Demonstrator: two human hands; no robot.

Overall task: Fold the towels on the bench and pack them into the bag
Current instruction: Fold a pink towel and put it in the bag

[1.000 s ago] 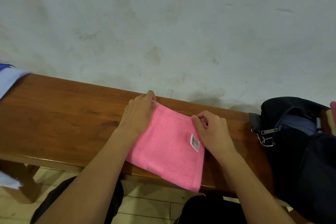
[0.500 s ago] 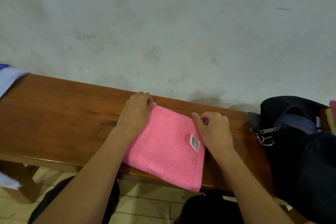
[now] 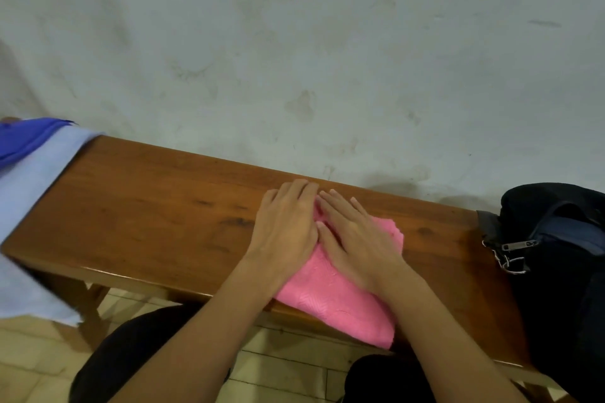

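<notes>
- Since the earlier frames the pink towel has become narrower: it lay as a wider square with a white label showing, each hand pinching a far corner, and now it is folded over once more, with no label in view.
- The hands have let go of those corners and come together on top of the towel, so the fold looks made and is being pressed flat.
- In my judgement this towel is nearly ready for the dark bag, which sits at the bench's right end, apart from the towel.
- A pale blue towel hangs over the bench's left end, apparently unfolded.
- The left hand lies palm down, fingers straight, gripping nothing, on the towel's left part near the far edge.
- The right hand lies flat beside it, fingers straight and angled towards the left hand, nearly touching it.
- The towel's near end overhangs the bench's front edge.
</notes>
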